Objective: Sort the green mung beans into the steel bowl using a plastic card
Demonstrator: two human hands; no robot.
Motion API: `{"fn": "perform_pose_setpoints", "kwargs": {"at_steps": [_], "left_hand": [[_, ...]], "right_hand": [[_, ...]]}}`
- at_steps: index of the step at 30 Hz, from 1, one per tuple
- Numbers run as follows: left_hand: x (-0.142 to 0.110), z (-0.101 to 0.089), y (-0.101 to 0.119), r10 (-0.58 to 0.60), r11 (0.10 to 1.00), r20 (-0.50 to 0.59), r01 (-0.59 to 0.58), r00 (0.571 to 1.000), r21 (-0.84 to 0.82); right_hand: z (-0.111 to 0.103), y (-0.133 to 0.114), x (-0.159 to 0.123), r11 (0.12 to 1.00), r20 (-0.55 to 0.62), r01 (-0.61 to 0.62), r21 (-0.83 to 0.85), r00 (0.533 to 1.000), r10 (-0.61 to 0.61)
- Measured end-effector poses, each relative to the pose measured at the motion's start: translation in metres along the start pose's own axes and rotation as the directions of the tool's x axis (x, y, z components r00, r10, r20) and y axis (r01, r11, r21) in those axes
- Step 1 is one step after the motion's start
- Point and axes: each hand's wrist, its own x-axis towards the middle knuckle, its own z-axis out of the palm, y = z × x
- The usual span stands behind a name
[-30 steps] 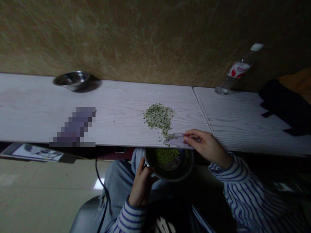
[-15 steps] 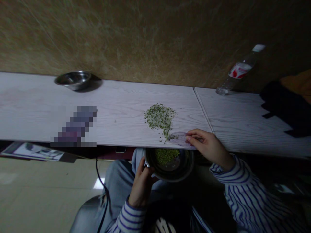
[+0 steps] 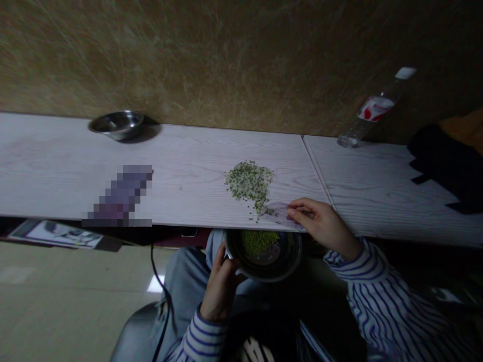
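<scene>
My left hand (image 3: 219, 287) grips the rim of a metal bowl (image 3: 292, 259), holding it just below the table's front edge. Green beans (image 3: 257, 241) lie inside the bowl. My right hand (image 3: 320, 225) pinches a clear plastic card (image 3: 278, 215) that lies flat on the white wooden table (image 3: 196, 171) at its front edge. A pile of green beans (image 3: 249, 182) sits on the table just beyond the card, with a thin trail reaching the card.
A second metal bowl (image 3: 117, 124) stands at the back left by the wall. A plastic water bottle (image 3: 373, 109) leans at the back right. Dark clothing (image 3: 449, 166) lies at the far right. A blurred object (image 3: 121, 196) rests on the table's left. A cable (image 3: 160, 294) hangs below.
Almost nothing differs: my right hand with the card has shifted slightly away from the table's front edge. The bowl and left hand have stayed put.
</scene>
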Motion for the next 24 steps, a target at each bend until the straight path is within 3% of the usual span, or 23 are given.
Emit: {"fn": "perform_pose_setpoints", "kwargs": {"at_steps": [16, 24], "left_hand": [[0.004, -0.006, -0.001, 0.015, 1.0, -0.023, -0.014, 1.0, 0.017], [0.005, -0.006, -0.002, 0.012, 1.0, -0.032, -0.012, 0.999, -0.002]], "right_hand": [[0.021, -0.015, 0.011, 0.999, 0.077, 0.048, 0.025, 0.996, -0.05], [0.015, -0.019, 0.005, 0.998, 0.151, 0.05, 0.032, 0.987, -0.055]]}}
